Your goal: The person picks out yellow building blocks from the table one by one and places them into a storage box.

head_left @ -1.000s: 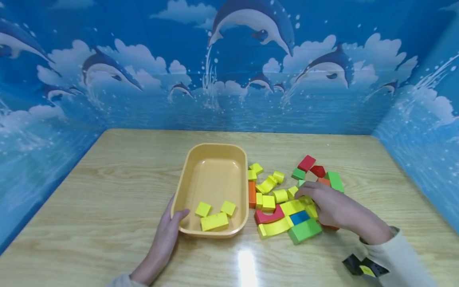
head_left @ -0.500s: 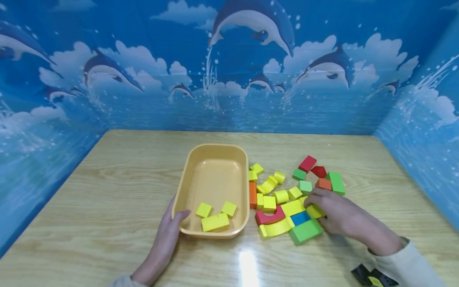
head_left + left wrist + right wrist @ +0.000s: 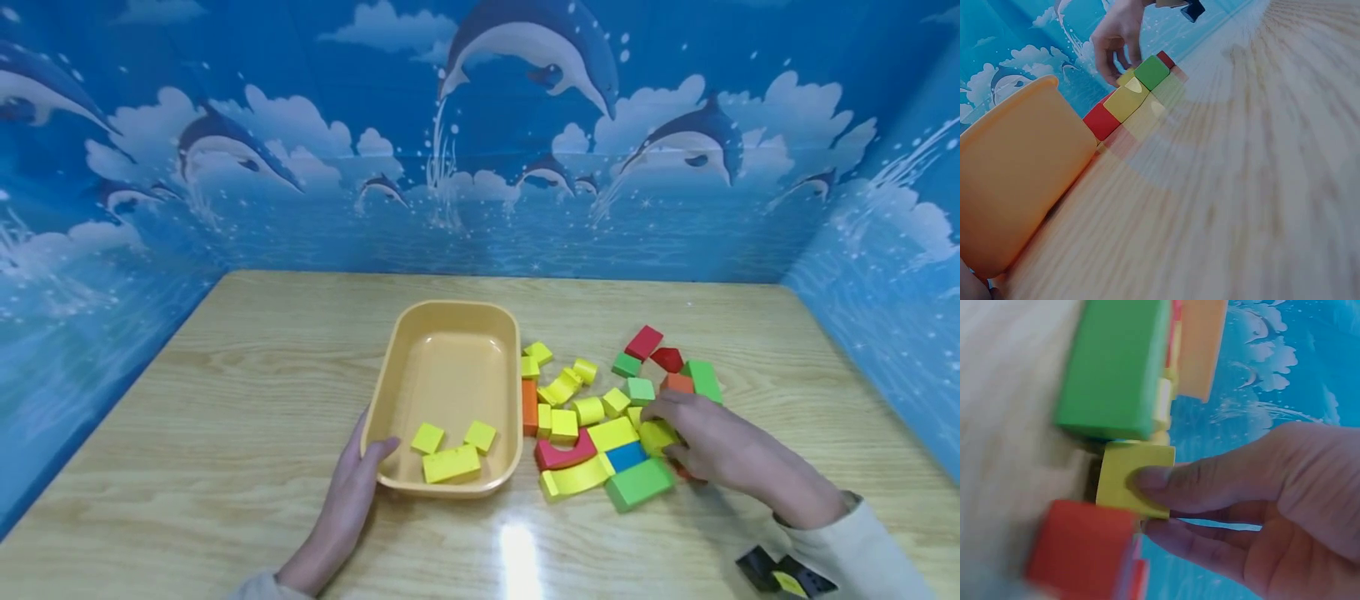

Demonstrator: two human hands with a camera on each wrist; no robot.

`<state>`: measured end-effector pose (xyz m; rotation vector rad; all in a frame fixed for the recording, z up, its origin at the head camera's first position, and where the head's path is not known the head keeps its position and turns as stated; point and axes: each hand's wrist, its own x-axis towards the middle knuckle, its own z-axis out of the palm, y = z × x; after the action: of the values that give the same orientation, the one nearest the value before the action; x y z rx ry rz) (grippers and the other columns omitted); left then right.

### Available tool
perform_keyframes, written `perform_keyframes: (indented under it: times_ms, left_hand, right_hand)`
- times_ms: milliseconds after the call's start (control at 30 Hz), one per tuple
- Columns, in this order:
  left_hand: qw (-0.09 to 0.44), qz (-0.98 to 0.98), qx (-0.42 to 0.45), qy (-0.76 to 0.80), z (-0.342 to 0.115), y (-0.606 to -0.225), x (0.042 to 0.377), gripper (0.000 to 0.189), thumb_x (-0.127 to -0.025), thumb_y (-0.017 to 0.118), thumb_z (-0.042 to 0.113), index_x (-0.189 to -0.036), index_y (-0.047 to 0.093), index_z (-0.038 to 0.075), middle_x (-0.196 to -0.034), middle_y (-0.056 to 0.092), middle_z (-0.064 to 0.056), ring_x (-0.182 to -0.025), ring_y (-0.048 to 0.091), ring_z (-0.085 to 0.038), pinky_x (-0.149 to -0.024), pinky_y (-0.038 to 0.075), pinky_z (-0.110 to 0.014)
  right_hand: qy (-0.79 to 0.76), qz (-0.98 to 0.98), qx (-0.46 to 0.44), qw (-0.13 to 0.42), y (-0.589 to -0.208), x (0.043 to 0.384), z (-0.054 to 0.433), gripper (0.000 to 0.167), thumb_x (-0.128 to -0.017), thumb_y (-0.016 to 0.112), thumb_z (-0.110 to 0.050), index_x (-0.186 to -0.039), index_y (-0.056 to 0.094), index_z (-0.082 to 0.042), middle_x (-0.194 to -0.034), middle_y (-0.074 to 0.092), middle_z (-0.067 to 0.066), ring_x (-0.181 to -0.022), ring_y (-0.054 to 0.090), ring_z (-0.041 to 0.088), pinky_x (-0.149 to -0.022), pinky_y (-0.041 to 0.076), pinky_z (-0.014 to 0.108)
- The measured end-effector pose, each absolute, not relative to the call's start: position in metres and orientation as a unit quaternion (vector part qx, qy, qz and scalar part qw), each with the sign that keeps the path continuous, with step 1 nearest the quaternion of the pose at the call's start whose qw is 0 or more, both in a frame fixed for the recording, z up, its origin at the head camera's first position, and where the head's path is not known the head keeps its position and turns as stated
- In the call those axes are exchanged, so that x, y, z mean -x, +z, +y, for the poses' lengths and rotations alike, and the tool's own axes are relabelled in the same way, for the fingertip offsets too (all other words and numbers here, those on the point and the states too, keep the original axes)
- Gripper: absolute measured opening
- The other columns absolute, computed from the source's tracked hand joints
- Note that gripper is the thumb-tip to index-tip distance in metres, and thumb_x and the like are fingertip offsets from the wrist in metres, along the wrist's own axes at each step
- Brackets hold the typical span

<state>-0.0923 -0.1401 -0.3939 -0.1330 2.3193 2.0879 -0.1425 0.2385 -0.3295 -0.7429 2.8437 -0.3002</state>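
Observation:
My left hand (image 3: pixel 351 477) grips the near left side of a tan plastic tray (image 3: pixel 381 379), with the thumb over the rim and the fingers outside. Inside the tray lie a yellow rectangular block (image 3: pixel 451 465) and two small yellow blocks. Over the right part of the block pile, my right hand (image 3: pixel 708 442) pinches a yellow block (image 3: pixel 1129 478) between thumb and fingers. Seen from the right wrist, a green block (image 3: pixel 1113 369) and a red block (image 3: pixel 1082 550) flank it on either side. The fingertips behind the yellow block are hidden.
Loose wooden blocks crowd the tray's right side: a blue block (image 3: pixel 626 456), a red arch (image 3: pixel 558 456), an orange block (image 3: pixel 529 408) and several yellow ones. Red and green blocks (image 3: pixel 703 379) lie farther back. A dolphin-print backdrop (image 3: pixel 480 225) encloses the wooden table (image 3: pixel 247 400).
My right hand has shifted slightly right and toward me, uncovering a pale green block, and now pinches a yellow block. The left hand and tray have stayed in place.

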Motion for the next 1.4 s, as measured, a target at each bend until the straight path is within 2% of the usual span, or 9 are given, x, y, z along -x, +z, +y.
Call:
perform_keyframes:
  times_ms: [100,233,467,600,800,967,1100,1233,1400]
  left_hand:
    - [0.009,0.744,0.044,0.667,-0.141,-0.394,0.093,0.069,-0.095,0.044,0.016,-0.155,0.012,0.007,-0.159,0.012,-0.018,-0.144,0.016,-0.037,-0.117,0.011,-0.053]
    - [0.007,0.745,0.053,0.665,-0.141,-0.394,0.092,0.069,-0.095,0.045,0.016,-0.155,0.013,0.006,-0.159,0.013,-0.018,-0.144,0.016,-0.038,-0.117,0.011,-0.053]
    - [0.005,0.745,0.051,0.665,-0.139,-0.393,0.092,0.069,-0.094,0.045,0.015,-0.154,0.014,0.005,-0.159,0.014,-0.019,-0.143,0.017,-0.039,-0.117,0.012,-0.053]
    - [0.005,0.746,0.048,0.664,-0.139,-0.393,0.093,0.069,-0.094,0.045,0.015,-0.154,0.014,0.004,-0.158,0.015,-0.020,-0.143,0.018,-0.039,-0.117,0.013,-0.053]
    - [0.008,0.746,0.051,0.664,-0.139,-0.392,0.093,0.069,-0.094,0.045,0.015,-0.155,0.013,0.005,-0.159,0.014,-0.019,-0.143,0.019,-0.038,-0.117,0.014,-0.052]
    - [0.010,0.749,0.051,0.661,-0.140,-0.392,0.092,0.069,-0.095,0.045,0.016,-0.155,0.013,0.006,-0.159,0.014,-0.019,-0.143,0.017,-0.038,-0.117,0.013,-0.052]
    - [0.002,0.749,0.042,0.662,-0.140,-0.392,0.092,0.067,-0.095,0.045,0.014,-0.154,0.014,0.004,-0.158,0.015,-0.020,-0.143,0.018,-0.038,-0.117,0.013,-0.052]
    - [0.001,0.746,0.041,0.665,-0.140,-0.392,0.093,0.067,-0.095,0.045,0.013,-0.154,0.015,0.004,-0.158,0.016,-0.020,-0.143,0.019,-0.037,-0.117,0.013,-0.051]
    - [0.000,0.741,0.040,0.670,-0.139,-0.393,0.093,0.067,-0.094,0.045,0.013,-0.154,0.016,0.004,-0.158,0.018,-0.020,-0.142,0.021,-0.037,-0.117,0.015,-0.050]
  right_hand:
    - [-0.093,0.960,0.255,0.073,-0.317,0.146,0.227,0.039,-0.073,0.078,0.003,-0.110,0.066,0.000,-0.106,0.062,0.009,-0.093,0.059,0.023,-0.077,0.057,0.040]
    - [-0.106,0.952,0.288,0.003,-0.308,0.149,0.199,0.042,-0.076,0.079,-0.002,-0.115,0.064,0.000,-0.109,0.062,0.010,-0.097,0.060,0.026,-0.080,0.057,0.041]
    - [-0.179,0.907,0.369,-0.100,-0.315,0.158,0.143,0.044,-0.081,0.076,-0.007,-0.121,0.061,0.001,-0.115,0.061,0.009,-0.104,0.058,0.023,-0.085,0.056,0.037]
    - [-0.210,0.877,0.411,-0.131,-0.322,0.161,0.113,0.043,-0.083,0.075,-0.011,-0.122,0.061,0.000,-0.115,0.062,0.009,-0.105,0.059,0.021,-0.086,0.055,0.032]
    - [-0.210,0.877,0.424,-0.087,-0.336,0.161,0.078,0.039,-0.084,0.074,-0.014,-0.118,0.059,-0.003,-0.110,0.065,0.008,-0.098,0.062,0.019,-0.082,0.055,0.031]
    - [-0.231,0.883,0.406,-0.046,-0.346,0.160,0.064,0.020,-0.083,0.075,-0.014,-0.097,0.061,-0.010,-0.090,0.064,0.000,-0.076,0.057,0.012,-0.066,0.051,0.022]
    - [-0.216,0.887,0.406,-0.051,-0.349,0.160,0.059,0.016,-0.081,0.077,-0.017,-0.084,0.061,-0.013,-0.081,0.060,-0.004,-0.070,0.052,0.010,-0.061,0.046,0.021]
    - [-0.171,0.900,0.401,-0.032,-0.347,0.161,0.056,0.015,-0.081,0.077,-0.018,-0.082,0.062,-0.014,-0.078,0.058,-0.005,-0.070,0.052,0.010,-0.060,0.046,0.022]
    - [-0.144,0.909,0.392,-0.002,-0.345,0.160,0.054,0.012,-0.083,0.075,-0.018,-0.088,0.065,-0.014,-0.081,0.061,-0.003,-0.074,0.052,0.012,-0.060,0.046,0.021]
